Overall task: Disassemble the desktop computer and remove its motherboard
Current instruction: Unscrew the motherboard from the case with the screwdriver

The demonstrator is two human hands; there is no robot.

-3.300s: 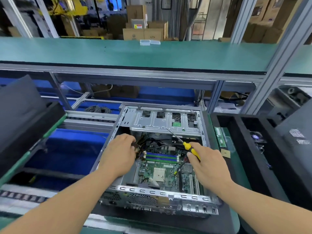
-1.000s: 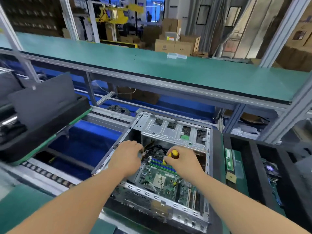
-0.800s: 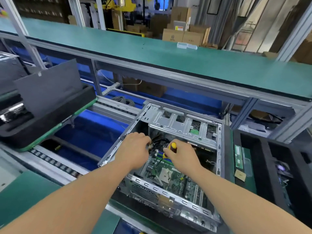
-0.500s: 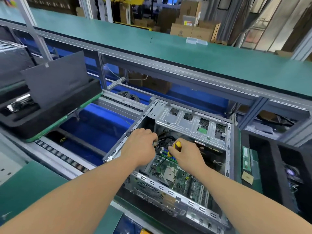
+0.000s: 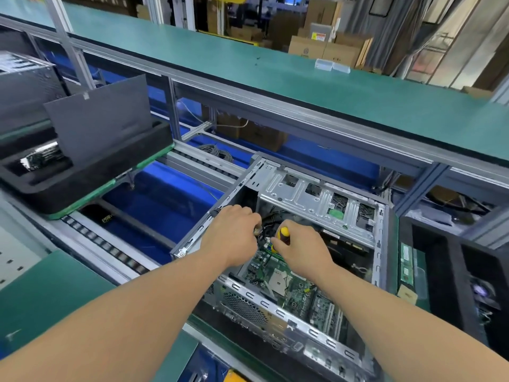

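Inside the open computer case (image 5: 278,307) on the near bench (image 5: 49,293), the motherboard (image 5: 292,288) is partly hidden by the left hand (image 5: 231,238), pinching cables (image 5: 268,226), and the right hand (image 5: 300,248), wrapped around a screwdriver (image 5: 284,233).

Single head-worn wide-angle view, looking forward and steeply down from the person's own eye height. Both forearms enter from the bottom edge and meet mid-frame; left hand (image 5: 232,238) and right hand (image 5: 301,248) sit close to the lens, inside the open computer case (image 5: 316,194). The case lies slightly right of centre, near, seen from above and from its rear end. The frame tilts, so the green shelf (image 5: 275,75) runs diagonally across the top. Edges bow from lens distortion. Far background beyond the shelf is small and blurred. No second view to overlap.
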